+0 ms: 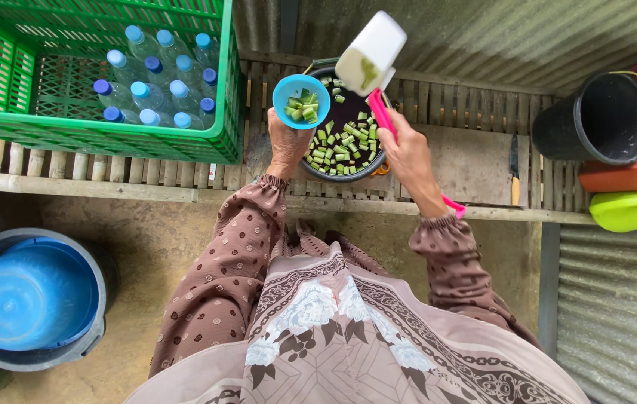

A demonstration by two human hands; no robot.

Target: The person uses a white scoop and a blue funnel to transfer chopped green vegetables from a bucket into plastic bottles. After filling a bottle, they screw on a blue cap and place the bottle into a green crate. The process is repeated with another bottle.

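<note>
We see the left hand (287,142) closed around a small round blue plastic bowl (301,101), gripping it from below and holding it at the left rim of a dark round pot (348,170). The bowl holds a few short pieces of a green vegetable (302,105), pale inside and cut into chunks; many more of the same pieces lie scattered over the dark bottom of the pot. The right hand (410,153) is wrapped around the pink handle of a cleaver (372,52), whose broad white rectangular blade is raised over the pot's far rim, with a green smear on its flat side. The pot stands on a bench of narrow wooden slats (72,161), worn and uneven. To the left on the bench sits a green plastic crate (4,75) with lattice walls, and in it we count about thirteen clear bottles (155,93) with blue caps. One knife (514,168) with a yellowish handle lies on the slats to the right, near a black bucket (595,123). On the ground at the lower left stands one grey bucket with a blue basin (27,295) inside.
</note>
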